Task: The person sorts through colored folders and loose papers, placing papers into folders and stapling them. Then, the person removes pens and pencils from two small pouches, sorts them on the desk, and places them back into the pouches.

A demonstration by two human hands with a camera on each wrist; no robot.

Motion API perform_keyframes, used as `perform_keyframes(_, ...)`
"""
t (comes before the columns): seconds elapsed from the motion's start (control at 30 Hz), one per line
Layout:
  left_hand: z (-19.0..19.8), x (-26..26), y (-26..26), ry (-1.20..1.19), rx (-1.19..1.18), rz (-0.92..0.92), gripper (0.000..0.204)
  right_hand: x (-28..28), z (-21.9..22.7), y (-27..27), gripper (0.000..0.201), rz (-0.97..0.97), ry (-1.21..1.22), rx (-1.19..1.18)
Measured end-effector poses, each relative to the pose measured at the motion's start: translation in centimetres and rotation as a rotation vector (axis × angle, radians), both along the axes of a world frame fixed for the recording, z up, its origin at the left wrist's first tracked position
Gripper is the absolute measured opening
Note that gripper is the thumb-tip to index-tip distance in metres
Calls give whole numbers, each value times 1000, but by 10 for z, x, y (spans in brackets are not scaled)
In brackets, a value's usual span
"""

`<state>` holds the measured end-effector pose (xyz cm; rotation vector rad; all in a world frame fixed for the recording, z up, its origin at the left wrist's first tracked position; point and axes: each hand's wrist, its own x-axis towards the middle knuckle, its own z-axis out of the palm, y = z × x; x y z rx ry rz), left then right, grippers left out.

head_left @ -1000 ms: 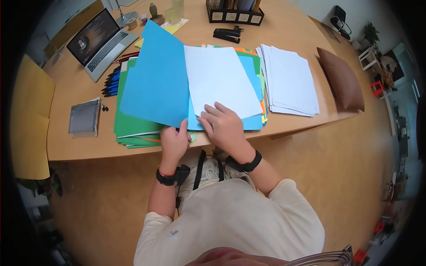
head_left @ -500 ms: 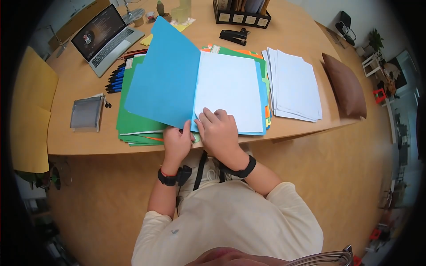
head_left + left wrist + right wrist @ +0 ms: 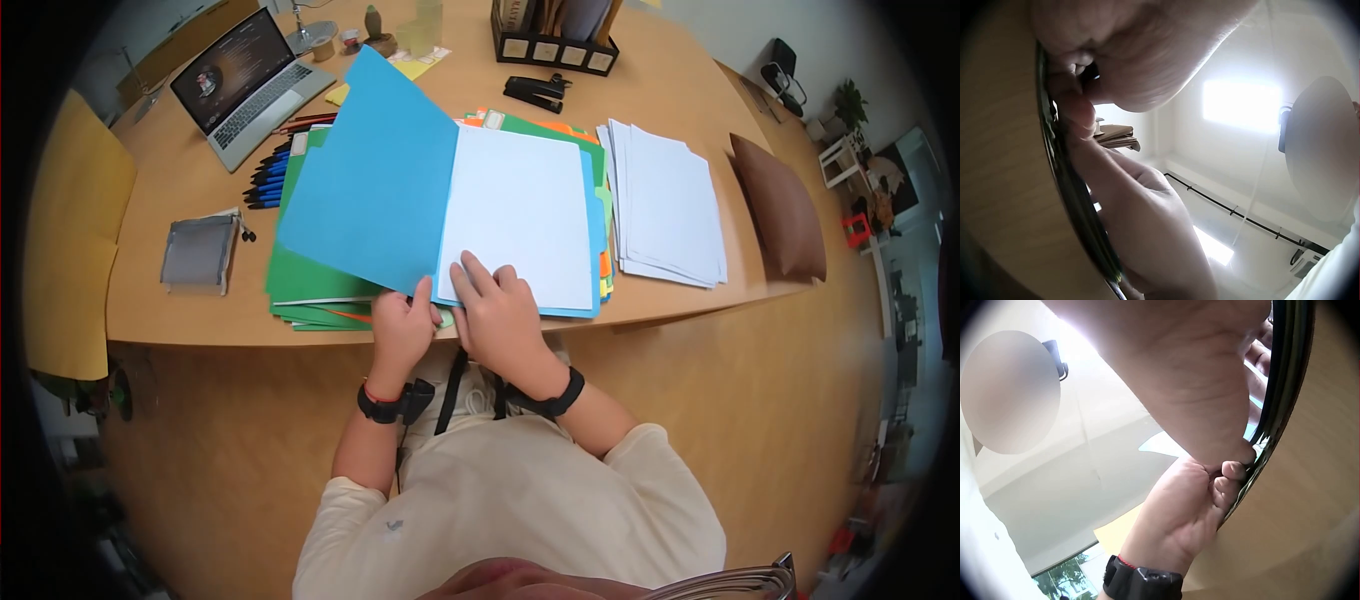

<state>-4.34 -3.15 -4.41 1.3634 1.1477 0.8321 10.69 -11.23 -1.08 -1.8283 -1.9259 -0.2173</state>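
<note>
A blue folder point(image 3: 375, 190) lies opened on a stack of green and orange folders point(image 3: 315, 282), its left cover tilted up. White paper point(image 3: 525, 205) rests on its right side. At the lower end of the fold, my left hand point(image 3: 402, 328) pinches the folder's edge with the thumb on top and the other fingers curled. My right hand point(image 3: 505, 318) is just beside it, its extended fingers touching the paper's lower left corner. In the right wrist view, the left hand's curled fingers point(image 3: 1227, 487) show close to the stack's edge.
Right of the folders is a pile of white sheets point(image 3: 668, 205), then a brown cushion point(image 3: 780, 205). Blue pens point(image 3: 268, 180), a grey pouch point(image 3: 198, 255) and a laptop point(image 3: 250, 95) are to the left. Behind stand a black stapler point(image 3: 535, 92) and a file organiser point(image 3: 555, 48).
The white paper has turned straighter and shifted left toward the fold, sitting squarer in the blue folder. My right hand has slid down toward the near edge; the left keeps its hold.
</note>
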Motion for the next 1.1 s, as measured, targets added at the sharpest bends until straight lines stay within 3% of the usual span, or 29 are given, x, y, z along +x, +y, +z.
perform_keyframes(0.17,5,1,-3,0,41,2,38,-4,-15,2,55,-29,-68,65)
perform_keyframes(0.37,7,5,-1,-35,278,-17,24,-3,-12,-1,53,-23,-98,91)
perform_keyframes(0.47,4,7,0,-121,245,-45,20,-6,-3,-8,51,-32,-73,30)
perform_keyframes(0.57,15,7,-1,-155,-27,-44,20,-7,1,-12,51,-10,-76,10)
perform_keyframes(0.63,11,5,1,-122,-30,-59,21,-4,6,-11,50,21,-74,-29)
perform_keyframes(0.7,8,5,4,-78,-24,-62,21,2,21,-10,49,97,-50,-160)
perform_keyframes(0.8,5,5,3,-22,3,-52,21,34,84,0,43,235,0,-434)
perform_keyframes(0.93,2,5,3,-10,25,-54,22,98,135,78,37,172,-48,-247)
perform_keyframes(0.97,2,5,3,-5,26,-52,22,109,147,106,33,71,-27,-260)
perform_keyframes(1.0,3,5,2,7,17,-55,22,133,139,148,29,46,-79,-211)
perform_keyframes(1.1,10,4,3,31,-41,-61,21,181,132,240,35,-135,-188,-364)
